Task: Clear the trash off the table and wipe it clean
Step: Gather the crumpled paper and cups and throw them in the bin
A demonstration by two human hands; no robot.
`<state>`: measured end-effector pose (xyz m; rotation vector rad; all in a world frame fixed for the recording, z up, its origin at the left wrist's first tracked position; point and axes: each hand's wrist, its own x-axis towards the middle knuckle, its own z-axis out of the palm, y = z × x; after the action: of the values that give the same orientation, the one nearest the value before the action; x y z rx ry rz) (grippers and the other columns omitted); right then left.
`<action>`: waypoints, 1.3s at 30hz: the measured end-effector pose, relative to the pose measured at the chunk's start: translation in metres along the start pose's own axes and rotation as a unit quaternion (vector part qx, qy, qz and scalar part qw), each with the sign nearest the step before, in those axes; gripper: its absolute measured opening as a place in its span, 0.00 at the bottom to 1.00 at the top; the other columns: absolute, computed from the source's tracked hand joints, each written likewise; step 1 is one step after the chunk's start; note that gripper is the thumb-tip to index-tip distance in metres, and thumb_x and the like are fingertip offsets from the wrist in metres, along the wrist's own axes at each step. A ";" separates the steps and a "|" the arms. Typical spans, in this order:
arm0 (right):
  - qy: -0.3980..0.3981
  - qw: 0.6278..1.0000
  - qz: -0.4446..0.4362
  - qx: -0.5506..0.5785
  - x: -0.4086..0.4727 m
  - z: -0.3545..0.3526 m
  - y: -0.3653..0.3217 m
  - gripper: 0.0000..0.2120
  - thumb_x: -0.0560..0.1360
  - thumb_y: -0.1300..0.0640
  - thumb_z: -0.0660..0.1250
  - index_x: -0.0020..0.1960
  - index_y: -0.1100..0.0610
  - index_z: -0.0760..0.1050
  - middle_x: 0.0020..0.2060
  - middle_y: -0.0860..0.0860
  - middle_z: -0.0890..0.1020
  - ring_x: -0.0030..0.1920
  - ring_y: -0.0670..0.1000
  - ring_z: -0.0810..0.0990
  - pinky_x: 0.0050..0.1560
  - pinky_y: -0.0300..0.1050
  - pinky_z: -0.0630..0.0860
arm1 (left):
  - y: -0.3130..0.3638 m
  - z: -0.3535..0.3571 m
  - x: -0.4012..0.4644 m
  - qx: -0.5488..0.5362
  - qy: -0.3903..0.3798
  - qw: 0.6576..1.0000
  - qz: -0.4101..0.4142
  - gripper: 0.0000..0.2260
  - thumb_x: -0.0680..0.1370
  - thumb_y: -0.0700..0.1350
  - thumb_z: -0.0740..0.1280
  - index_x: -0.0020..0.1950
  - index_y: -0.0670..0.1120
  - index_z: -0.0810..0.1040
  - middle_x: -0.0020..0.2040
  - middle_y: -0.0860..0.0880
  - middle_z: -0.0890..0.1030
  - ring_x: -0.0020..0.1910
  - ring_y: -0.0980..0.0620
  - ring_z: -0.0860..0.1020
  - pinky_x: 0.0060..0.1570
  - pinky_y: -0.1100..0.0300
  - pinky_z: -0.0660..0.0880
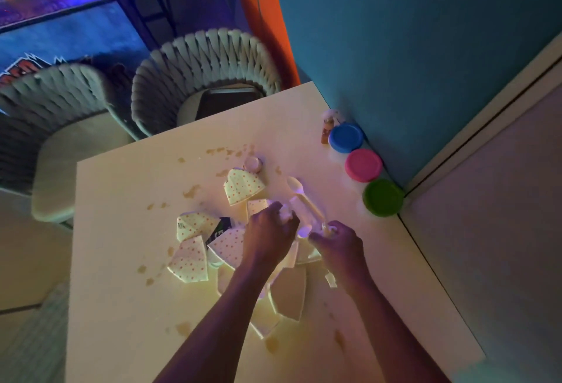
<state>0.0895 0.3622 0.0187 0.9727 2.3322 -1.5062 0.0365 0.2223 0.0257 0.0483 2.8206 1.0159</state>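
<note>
A person's two bare hands work over a littered white table point(121, 261) in a dim room washed with blue and purple light. The white plastic spoon point(299, 192) lies on the tabletop with its long axis running diagonally, bowl toward the far edge and slightly left, handle toward the near right, where it ends at the right hand point(340, 245). That hand's fingers are curled around the handle's end and a small clear object too blurred to name. The left hand point(269, 230) is curled over something pale just left of the spoon's handle; what it pinches cannot be told. Around and under the forearms lie torn pieces of polka-dot paper point(243, 185), cream with red dots, some folded into points, together with plain pale scraps point(289, 291) and a dark printed wrapper point(220, 229). A small round clear cup point(253, 163) lies on its side beyond the upper dotted piece. Brown spill stains point(191, 191) are scattered across the surface, toward the far edge and along the near side. Against the teal wall point(410, 48) at the table's right edge stand three round tubs in a row: a blue lid point(346, 137), a pink lid point(363, 165) and a green lid point(383, 197), with a small bottle point(330, 124) just beyond the blue one. Two woven-back chairs point(206, 57) are drawn up at the far side, and an orange panel point(261, 17) stands beside the wall.
</note>
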 end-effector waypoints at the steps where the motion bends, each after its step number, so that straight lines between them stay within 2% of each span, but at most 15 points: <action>1: 0.006 1.000 0.006 0.005 -0.005 0.000 0.002 0.20 0.58 0.41 0.67 0.42 0.55 0.77 0.31 0.49 0.78 0.38 0.58 0.80 0.39 0.49 0.76 | -0.003 -0.001 -0.004 0.000 0.001 1.000 0.000 0.10 0.78 0.54 0.66 0.42 0.50 0.73 0.41 0.42 0.84 0.44 0.36 0.80 0.37 0.53 0.71; 3: 0.034 0.999 0.015 0.028 -0.028 0.000 0.008 0.15 0.59 0.46 0.68 0.40 0.54 0.77 0.29 0.49 0.79 0.35 0.57 0.80 0.36 0.51 0.79 | -0.011 -0.010 -0.023 -0.011 0.005 1.000 0.013 0.09 0.77 0.53 0.68 0.42 0.51 0.72 0.41 0.41 0.83 0.43 0.36 0.80 0.37 0.54 0.69; 6: 0.075 0.992 0.033 0.097 -0.056 -0.002 0.020 0.05 0.66 0.58 0.72 0.40 0.55 0.77 0.30 0.50 0.79 0.27 0.51 0.78 0.29 0.49 0.81 | -0.021 -0.021 -0.043 -0.012 0.009 0.999 0.030 0.11 0.77 0.50 0.69 0.38 0.50 0.70 0.39 0.39 0.82 0.42 0.35 0.79 0.37 0.55 0.66; 8: 0.089 0.984 0.042 0.148 -0.070 -0.003 0.029 0.05 0.67 0.63 0.71 0.40 0.55 0.76 0.31 0.51 0.77 0.25 0.49 0.75 0.26 0.46 0.79 | -0.026 -0.025 -0.053 -0.008 0.003 0.999 0.037 0.11 0.76 0.50 0.68 0.38 0.49 0.70 0.39 0.40 0.82 0.42 0.36 0.79 0.37 0.54 0.66; 10: 0.105 0.977 0.047 0.177 -0.086 0.000 0.038 0.06 0.66 0.64 0.70 0.37 0.55 0.75 0.31 0.52 0.76 0.26 0.53 0.74 0.27 0.45 0.78 | -0.030 -0.027 -0.068 -0.002 -0.012 0.998 0.055 0.09 0.77 0.51 0.68 0.41 0.48 0.75 0.40 0.40 0.83 0.43 0.36 0.80 0.38 0.54 0.69; 13: 0.118 0.970 0.054 0.205 -0.107 0.006 0.051 0.05 0.62 0.62 0.68 0.37 0.55 0.77 0.29 0.54 0.77 0.27 0.55 0.73 0.26 0.43 0.75 | -0.033 -0.024 -0.088 -0.008 -0.038 0.996 0.076 0.09 0.77 0.52 0.68 0.42 0.48 0.77 0.39 0.43 0.84 0.43 0.39 0.81 0.40 0.54 0.73; 16: 0.122 0.974 0.060 0.182 -0.126 0.006 0.064 0.04 0.64 0.59 0.69 0.39 0.54 0.78 0.27 0.52 0.77 0.26 0.54 0.74 0.24 0.41 0.71 | -0.031 -0.014 -0.105 -0.002 -0.065 0.993 0.095 0.11 0.75 0.54 0.68 0.38 0.50 0.71 0.38 0.43 0.84 0.42 0.39 0.81 0.38 0.55 0.73; 19: 0.156 0.974 0.066 0.152 -0.143 -0.004 0.084 0.03 0.67 0.55 0.68 0.40 0.52 0.80 0.26 0.49 0.78 0.26 0.51 0.76 0.28 0.44 0.72 | -0.021 0.001 -0.126 -0.011 -0.091 0.987 0.130 0.12 0.74 0.57 0.66 0.36 0.52 0.69 0.36 0.44 0.82 0.40 0.39 0.80 0.38 0.54 0.73; 23: 0.194 0.962 0.097 0.167 -0.165 -0.021 0.126 0.01 0.70 0.55 0.70 0.40 0.50 0.80 0.28 0.48 0.79 0.27 0.49 0.75 0.30 0.41 0.70 | 0.002 0.028 -0.157 0.003 -0.134 0.975 0.174 0.17 0.75 0.54 0.69 0.33 0.51 0.65 0.34 0.42 0.81 0.38 0.37 0.79 0.38 0.53 0.72; 27: 0.199 0.942 0.130 0.236 -0.193 -0.041 0.172 0.02 0.73 0.59 0.70 0.42 0.56 0.81 0.29 0.52 0.77 0.21 0.48 0.69 0.21 0.34 0.62 | 0.020 0.057 -0.192 0.012 -0.175 0.958 0.227 0.17 0.75 0.58 0.65 0.34 0.52 0.64 0.35 0.41 0.81 0.38 0.37 0.79 0.36 0.52 0.72; 29: 0.195 0.930 0.154 0.270 -0.212 -0.052 0.199 0.02 0.73 0.60 0.70 0.44 0.59 0.81 0.28 0.52 0.76 0.21 0.49 0.69 0.22 0.35 0.62 | 0.031 0.071 -0.215 0.011 -0.189 0.948 0.256 0.17 0.75 0.60 0.64 0.35 0.52 0.63 0.34 0.43 0.80 0.36 0.37 0.78 0.34 0.53 0.71; 32: 0.196 0.912 0.190 0.305 -0.241 -0.065 0.241 0.02 0.69 0.64 0.70 0.41 0.61 0.81 0.26 0.52 0.76 0.24 0.53 0.71 0.24 0.40 0.65 | 0.043 0.091 -0.251 0.011 -0.212 0.935 0.284 0.16 0.74 0.62 0.62 0.36 0.52 0.64 0.34 0.44 0.80 0.35 0.38 0.78 0.33 0.53 0.73; 34: 0.195 0.900 0.205 0.331 -0.262 -0.073 0.270 0.03 0.67 0.65 0.71 0.38 0.59 0.81 0.27 0.53 0.76 0.27 0.54 0.72 0.24 0.39 0.65 | 0.047 0.107 -0.277 0.027 -0.227 0.926 0.301 0.15 0.73 0.62 0.62 0.38 0.51 0.68 0.36 0.45 0.81 0.37 0.40 0.80 0.34 0.53 0.76; 37: 0.201 0.889 0.233 0.340 -0.287 -0.078 0.305 0.02 0.68 0.60 0.74 0.37 0.57 0.82 0.28 0.52 0.79 0.28 0.52 0.75 0.24 0.40 0.68 | 0.044 0.126 -0.307 0.030 -0.233 0.920 0.314 0.18 0.72 0.64 0.62 0.43 0.50 0.75 0.40 0.47 0.83 0.39 0.42 0.82 0.36 0.52 0.78; 39: 0.213 0.872 0.262 0.354 -0.303 -0.080 0.330 0.06 0.68 0.56 0.77 0.38 0.57 0.82 0.31 0.53 0.81 0.29 0.51 0.77 0.25 0.40 0.69 | 0.043 0.139 -0.328 0.035 -0.243 0.917 0.313 0.18 0.72 0.64 0.61 0.44 0.50 0.76 0.40 0.48 0.83 0.40 0.43 0.81 0.37 0.53 0.77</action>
<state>0.5402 0.3922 -0.0385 2.0879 1.4512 -2.0548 0.3802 0.3177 -0.0126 1.1076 2.3923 0.8316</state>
